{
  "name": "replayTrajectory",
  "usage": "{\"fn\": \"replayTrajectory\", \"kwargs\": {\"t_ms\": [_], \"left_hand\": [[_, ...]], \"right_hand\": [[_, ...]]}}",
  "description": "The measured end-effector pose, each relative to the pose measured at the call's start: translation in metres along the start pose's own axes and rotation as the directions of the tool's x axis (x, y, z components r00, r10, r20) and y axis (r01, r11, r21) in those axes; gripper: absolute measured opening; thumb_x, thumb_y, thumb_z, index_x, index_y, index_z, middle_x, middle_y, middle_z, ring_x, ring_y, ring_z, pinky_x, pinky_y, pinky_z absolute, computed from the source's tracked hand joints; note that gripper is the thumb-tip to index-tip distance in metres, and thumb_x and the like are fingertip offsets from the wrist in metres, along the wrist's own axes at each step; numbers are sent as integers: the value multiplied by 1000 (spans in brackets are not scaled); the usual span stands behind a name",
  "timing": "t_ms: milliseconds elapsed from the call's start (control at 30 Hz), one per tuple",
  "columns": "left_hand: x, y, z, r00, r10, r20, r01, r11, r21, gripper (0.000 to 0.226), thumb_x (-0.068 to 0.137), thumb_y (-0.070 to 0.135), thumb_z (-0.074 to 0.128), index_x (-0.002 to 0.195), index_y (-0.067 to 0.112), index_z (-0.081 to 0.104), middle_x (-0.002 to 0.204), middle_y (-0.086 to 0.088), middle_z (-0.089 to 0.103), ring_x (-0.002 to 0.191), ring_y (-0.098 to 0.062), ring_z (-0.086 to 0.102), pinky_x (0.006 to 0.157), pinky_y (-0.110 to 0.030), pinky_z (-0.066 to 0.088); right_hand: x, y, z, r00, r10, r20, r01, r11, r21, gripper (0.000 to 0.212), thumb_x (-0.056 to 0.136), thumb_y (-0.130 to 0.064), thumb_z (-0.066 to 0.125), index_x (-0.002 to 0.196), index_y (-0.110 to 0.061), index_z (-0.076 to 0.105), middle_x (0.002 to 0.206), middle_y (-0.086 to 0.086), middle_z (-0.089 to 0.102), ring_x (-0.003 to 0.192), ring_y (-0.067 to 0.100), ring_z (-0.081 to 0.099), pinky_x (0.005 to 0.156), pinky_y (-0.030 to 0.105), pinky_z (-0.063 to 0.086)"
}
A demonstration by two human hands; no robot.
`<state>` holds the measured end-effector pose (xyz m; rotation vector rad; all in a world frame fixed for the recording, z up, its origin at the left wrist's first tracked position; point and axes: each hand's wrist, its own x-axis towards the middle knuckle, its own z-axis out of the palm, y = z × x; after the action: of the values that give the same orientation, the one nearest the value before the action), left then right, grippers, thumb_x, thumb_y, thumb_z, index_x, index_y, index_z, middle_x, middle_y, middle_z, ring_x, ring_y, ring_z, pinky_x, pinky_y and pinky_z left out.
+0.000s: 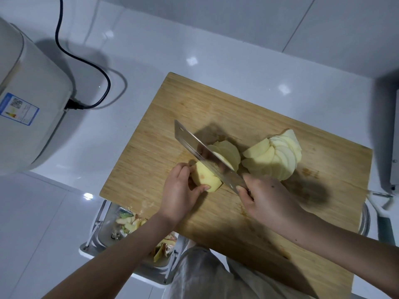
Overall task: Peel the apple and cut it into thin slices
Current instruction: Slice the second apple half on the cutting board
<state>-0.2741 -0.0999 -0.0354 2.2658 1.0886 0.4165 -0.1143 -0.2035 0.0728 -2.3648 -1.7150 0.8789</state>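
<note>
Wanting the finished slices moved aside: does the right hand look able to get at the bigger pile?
Likely not yet: the right hand grips the knife, though the pile lies near, nothing between.

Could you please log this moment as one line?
slicing | left grip holds apple piece | right grip holds cleaver | slices fanned on cutting board

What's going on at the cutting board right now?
A person is slicing an apple on a wooden cutting board. The left hand grips the remaining peeled apple piece, and the right hand holds a cleaver with its blade at the piece's cut end. Two fanned stacks of thin slices lie right of the blade. Peel scraps sit in a metal container at the board's near-left edge.
</note>
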Motion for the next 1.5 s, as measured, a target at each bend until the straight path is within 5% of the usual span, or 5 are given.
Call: {"fn": "replayTrajectory", "kwargs": {"t_ms": [567, 1067, 1500], "left_hand": [[0, -4, 0, 1000, 18, 23, -17, 999, -48, 58, 59, 29, 87, 100, -5, 64, 101, -14, 64, 89, -27, 64, 78, -34, 55], [0, -1, 1, 1000, -8, -10, 8, 1000, 4, 59, 59, 27, 87, 104, -5, 64, 103, -13, 64, 93, -26, 62, 81, -25, 44], [-5, -5, 4, 999, 6, -32, -8, 999, -52, 58, 63, 34, 84, 101, -5, 63, 99, -14, 64, 88, -27, 64, 76, -34, 55]], "right_hand": [[32, -4, 16, 995, 42, 90, -42, 999, -5, 24, 97, -22, 45, 73, -21, 40, 61, -11, 42, 51, 1, 42, 46, 15, 26], [2, -2, -2, 1000, 14, 26, -14, 1000, 18, 14, 97, -26, 44, 83, -24, 46, 57, -13, 42, 45, 2, 42, 42, 16, 29], [34, -3, 32, 1000, 18, 9, -18, 1000, -12, 17, 97, -26, 45, 85, -17, 52, 60, -13, 39, 51, 2, 42, 46, 13, 29]]}}
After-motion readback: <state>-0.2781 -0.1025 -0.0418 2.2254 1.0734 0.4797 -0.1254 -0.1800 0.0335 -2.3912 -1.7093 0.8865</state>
